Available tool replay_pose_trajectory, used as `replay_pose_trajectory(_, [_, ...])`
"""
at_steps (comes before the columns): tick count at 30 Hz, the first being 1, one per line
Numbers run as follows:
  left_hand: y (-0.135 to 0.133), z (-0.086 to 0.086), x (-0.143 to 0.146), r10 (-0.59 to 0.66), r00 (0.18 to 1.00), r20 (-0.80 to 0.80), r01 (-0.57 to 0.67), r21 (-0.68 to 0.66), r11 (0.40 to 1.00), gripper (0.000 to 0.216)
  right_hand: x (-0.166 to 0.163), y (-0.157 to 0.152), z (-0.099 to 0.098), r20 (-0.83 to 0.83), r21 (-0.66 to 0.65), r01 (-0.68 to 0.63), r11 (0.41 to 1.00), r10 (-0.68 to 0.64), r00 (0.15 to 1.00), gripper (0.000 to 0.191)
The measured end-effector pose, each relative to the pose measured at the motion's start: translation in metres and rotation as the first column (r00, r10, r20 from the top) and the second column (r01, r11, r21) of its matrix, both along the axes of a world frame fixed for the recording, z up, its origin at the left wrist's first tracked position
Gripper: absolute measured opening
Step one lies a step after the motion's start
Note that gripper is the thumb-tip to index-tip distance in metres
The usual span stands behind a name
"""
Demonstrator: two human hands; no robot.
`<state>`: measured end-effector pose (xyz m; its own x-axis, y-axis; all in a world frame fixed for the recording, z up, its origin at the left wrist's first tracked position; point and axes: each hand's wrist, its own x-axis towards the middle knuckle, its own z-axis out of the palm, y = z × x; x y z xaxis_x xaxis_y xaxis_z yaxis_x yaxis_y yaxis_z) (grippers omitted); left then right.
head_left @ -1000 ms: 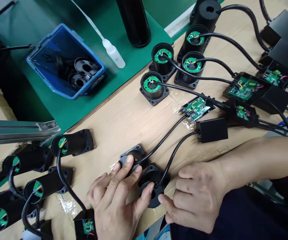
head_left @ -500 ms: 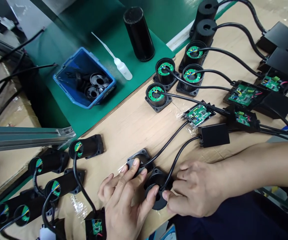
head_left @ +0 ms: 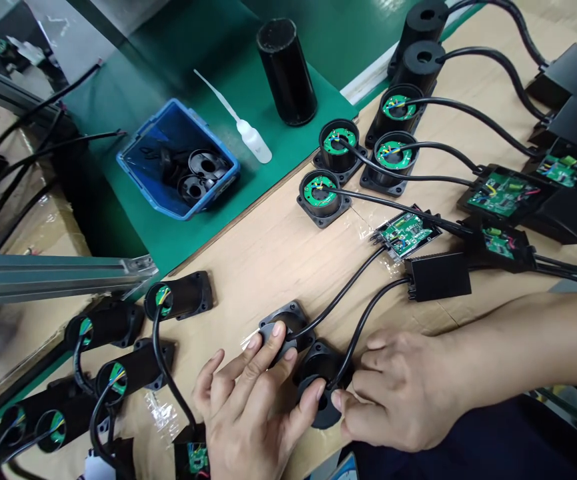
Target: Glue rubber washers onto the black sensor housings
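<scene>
Two black flanged housings stand close together on the board. My left hand (head_left: 255,393) lies over them: its fingertips press on the grey-black disc of the farther housing (head_left: 288,315), and its thumb rests on a round black cap (head_left: 326,415) at the nearer housing (head_left: 318,360). My right hand (head_left: 398,390) is closed, its thumb tip at the cap's right edge, beside the black cable (head_left: 365,320). The curled right fingers hide whatever is in them. Between the thumbs, a dark hole shows in the cap. Each housing's cable runs up to an electronics box.
Several open housings with green boards stand behind, wired to black boxes (head_left: 441,277). More housings lie at left near a metal rail (head_left: 58,277). A blue bin (head_left: 135,190) holds black parts, beside a white dropper bottle (head_left: 253,141) and a black cylinder (head_left: 288,80).
The view has shifted slightly, so everything sits a little farther right and lower. Both hands keep nearly the same hold on the housings and cap.
</scene>
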<state>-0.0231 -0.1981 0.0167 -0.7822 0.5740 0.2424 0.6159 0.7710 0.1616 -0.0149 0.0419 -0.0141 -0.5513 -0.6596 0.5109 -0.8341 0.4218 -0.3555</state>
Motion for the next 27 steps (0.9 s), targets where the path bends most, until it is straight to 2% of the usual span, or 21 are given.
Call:
replay_pose_trajectory(5, [0.008, 0.001, 0.001, 0.071, 0.997, -0.008, -0.071, 0.078, 0.994, 0.018, -0.001, 0.000, 0.000, 0.000, 0.000, -0.015, 1.000, 0.015, 1.000, 0.012])
replay_pose_trajectory(10, [0.006, 0.005, 0.003, 0.034, 0.997, -0.063, -0.037, -0.045, 0.998, 0.026, 0.000, 0.000, 0.000, 0.033, -0.015, -0.019, 1.000, 0.020, 0.999, 0.011])
replay_pose_trajectory(19, [0.006, 0.009, -0.004, 0.012, 0.999, -0.040, -0.013, -0.025, 1.000, 0.024, -0.001, 0.001, -0.001, 0.015, -0.020, -0.038, 0.999, 0.038, 0.999, 0.014])
replay_pose_trajectory(27, [0.000, 0.010, 0.005, 0.038, 0.998, -0.048, -0.042, -0.096, 0.994, 0.029, -0.002, 0.001, 0.000, 0.007, -0.014, -0.038, 0.999, 0.039, 0.999, 0.010])
